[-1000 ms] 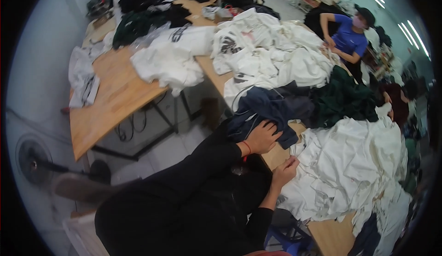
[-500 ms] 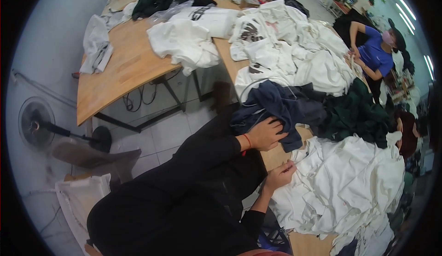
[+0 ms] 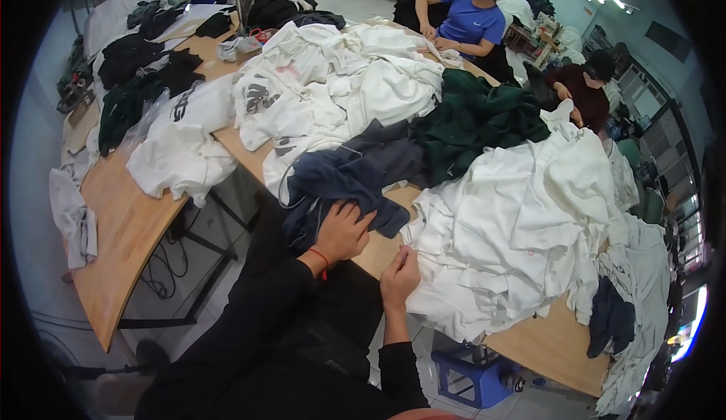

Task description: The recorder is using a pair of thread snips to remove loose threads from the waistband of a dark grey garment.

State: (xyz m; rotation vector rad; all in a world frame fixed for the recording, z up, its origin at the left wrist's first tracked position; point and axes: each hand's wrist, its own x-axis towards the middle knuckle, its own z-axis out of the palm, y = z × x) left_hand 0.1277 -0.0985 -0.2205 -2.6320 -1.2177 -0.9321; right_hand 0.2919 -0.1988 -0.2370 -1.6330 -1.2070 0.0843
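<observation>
My left hand (image 3: 344,232) lies on the near edge of a crumpled navy garment (image 3: 336,182), its fingers spread over the cloth. A red string circles that wrist. My right hand (image 3: 400,278) is closed, thumb and fingers pinched together, beside the left edge of a big heap of white garments (image 3: 514,223). Whatever is in the pinch, if anything, is too small to make out. Between the two hands a strip of wooden tabletop (image 3: 372,257) shows. A dark green garment (image 3: 484,121) lies bunched just beyond the navy one.
More white garments (image 3: 348,80), some printed, cover the table farther off. To the left stands another wooden table (image 3: 132,223) with white and dark cloth. A blue stool (image 3: 476,378) is under the near table edge. Co-workers in a blue shirt (image 3: 473,19) and a maroon top (image 3: 586,99) sit across.
The view has turned to the right, so the tables and garments appear farther left. My left hand stays on the navy garment, and my right hand remains pinched by the white heap.
</observation>
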